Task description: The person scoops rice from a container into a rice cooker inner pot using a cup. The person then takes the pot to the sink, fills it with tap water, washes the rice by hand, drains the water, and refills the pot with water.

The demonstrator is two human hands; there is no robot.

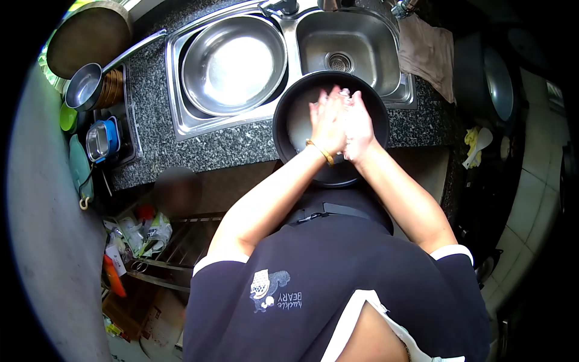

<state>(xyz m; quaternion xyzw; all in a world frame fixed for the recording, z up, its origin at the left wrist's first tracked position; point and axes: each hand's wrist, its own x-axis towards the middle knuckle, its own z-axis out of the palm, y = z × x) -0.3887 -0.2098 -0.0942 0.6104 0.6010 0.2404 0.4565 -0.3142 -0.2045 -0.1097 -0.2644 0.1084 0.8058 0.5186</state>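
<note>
A round black pot sits at the counter's front edge, close against my body, with cloudy whitish liquid inside. Over it, my left hand, with a yellow band at the wrist, is pressed palm to palm against my right hand. Small white grains that look like rice show between the fingertips and cling to the skin. The fingers are long and slightly blurred, and most of what lies between the palms is hidden.
Behind the pot is a double steel sink, its left basin holding a large metal bowl. A cloth hangs at the right. To the left stand a saucepan, a blue-rimmed container and a round board.
</note>
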